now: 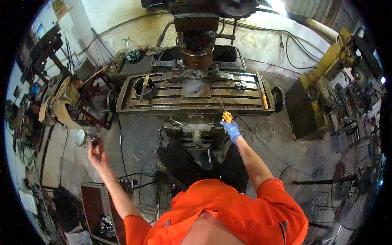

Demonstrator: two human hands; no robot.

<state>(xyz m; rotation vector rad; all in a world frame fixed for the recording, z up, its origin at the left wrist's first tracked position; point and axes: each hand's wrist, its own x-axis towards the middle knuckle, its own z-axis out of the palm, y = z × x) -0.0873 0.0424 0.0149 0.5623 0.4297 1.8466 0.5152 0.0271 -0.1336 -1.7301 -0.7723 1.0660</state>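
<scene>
My left hand (97, 156), bare, reaches out to the left with its fingers curled up around a small dark piece (94, 140), whose kind I cannot make out. My right hand (232, 130) wears a blue glove and grips a yellow-handled tool (227, 117) with a thin rod pointing away from me. That tool is over the front edge of the slotted machine table (163, 107). A flat square metal plate (195, 88) lies mid-table under the machine's head (197, 57).
A black pot (150, 90) with a brush (144, 85) stands on the table's left end. A yellow-handled tool (265, 102) lies at its right end. A white round lamp (80, 137) is near my left hand. A fan (355, 179) stands at right, a metal-filled bin (84, 196) lower left.
</scene>
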